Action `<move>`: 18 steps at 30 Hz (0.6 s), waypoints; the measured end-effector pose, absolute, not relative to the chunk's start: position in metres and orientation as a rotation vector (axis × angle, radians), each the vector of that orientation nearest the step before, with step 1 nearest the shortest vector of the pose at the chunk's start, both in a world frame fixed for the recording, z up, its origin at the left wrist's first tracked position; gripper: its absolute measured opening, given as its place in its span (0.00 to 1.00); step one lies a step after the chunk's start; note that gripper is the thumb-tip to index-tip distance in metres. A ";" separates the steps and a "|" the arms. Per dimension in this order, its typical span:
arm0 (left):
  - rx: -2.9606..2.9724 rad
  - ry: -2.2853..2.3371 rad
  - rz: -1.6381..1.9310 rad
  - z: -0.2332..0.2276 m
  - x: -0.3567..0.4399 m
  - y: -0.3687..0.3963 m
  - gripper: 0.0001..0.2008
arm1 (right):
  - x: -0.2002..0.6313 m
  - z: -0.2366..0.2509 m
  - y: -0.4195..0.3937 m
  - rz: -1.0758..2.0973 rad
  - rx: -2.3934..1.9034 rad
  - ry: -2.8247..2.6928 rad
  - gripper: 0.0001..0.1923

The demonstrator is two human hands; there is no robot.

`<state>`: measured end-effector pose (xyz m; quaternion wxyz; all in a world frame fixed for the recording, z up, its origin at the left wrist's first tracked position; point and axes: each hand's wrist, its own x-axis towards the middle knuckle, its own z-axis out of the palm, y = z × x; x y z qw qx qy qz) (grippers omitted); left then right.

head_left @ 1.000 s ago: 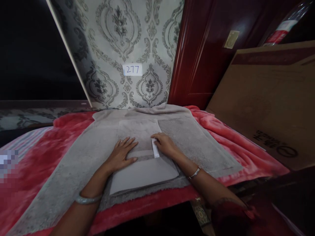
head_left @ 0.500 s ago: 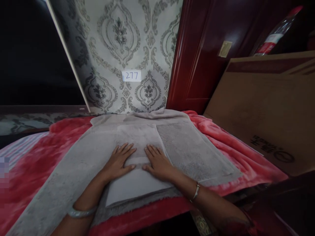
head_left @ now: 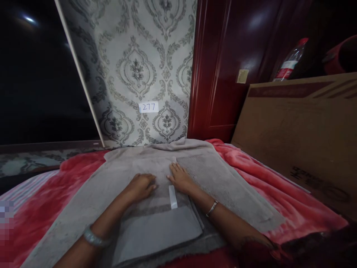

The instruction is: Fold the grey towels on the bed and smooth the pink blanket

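Observation:
A folded grey fabric piece point(head_left: 158, 230) lies in front of me, with a short white strip point(head_left: 173, 197) on its upper face. My left hand point(head_left: 142, 186) rests on its left half, fingers bent and pointing right, the thumb slightly apart. Farther up on the right edge, my right hand point(head_left: 181, 178) lies flat with its fingers stretched forward. Both palms face down and touch the fabric; neither seems to grasp it. Beneath is a larger grey fleece cloth point(head_left: 75, 208).
A red plush blanket point(head_left: 41, 208) spreads under the grey cloth. At the right stands a large cardboard box point(head_left: 295, 126), with a bottle point(head_left: 290, 61) behind its top edge. A dark screen point(head_left: 41, 74) is at the left, and a paper label point(head_left: 148, 107) hangs on the patterned wall.
My view has tilted up a little. The left hand's fingers have gone from spread flat to bent. My right hand has moved forward, and the white strip now shows.

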<state>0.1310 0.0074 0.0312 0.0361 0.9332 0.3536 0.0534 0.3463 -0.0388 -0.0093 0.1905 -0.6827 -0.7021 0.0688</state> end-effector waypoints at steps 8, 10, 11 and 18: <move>2.766 1.642 0.322 0.013 0.186 0.060 0.31 | 0.347 0.003 0.012 0.185 -1.945 -1.940 0.33; 2.726 1.680 0.318 -0.002 0.182 0.065 0.32 | 0.349 -0.006 0.021 0.219 -1.942 -1.976 0.34; 2.713 1.677 0.298 -0.009 0.180 0.066 0.33 | 0.351 -0.011 0.024 0.243 -1.951 -1.985 0.35; 2.659 1.704 0.175 -0.019 0.181 0.067 0.34 | 0.358 -0.034 0.033 0.293 -2.015 -1.966 0.36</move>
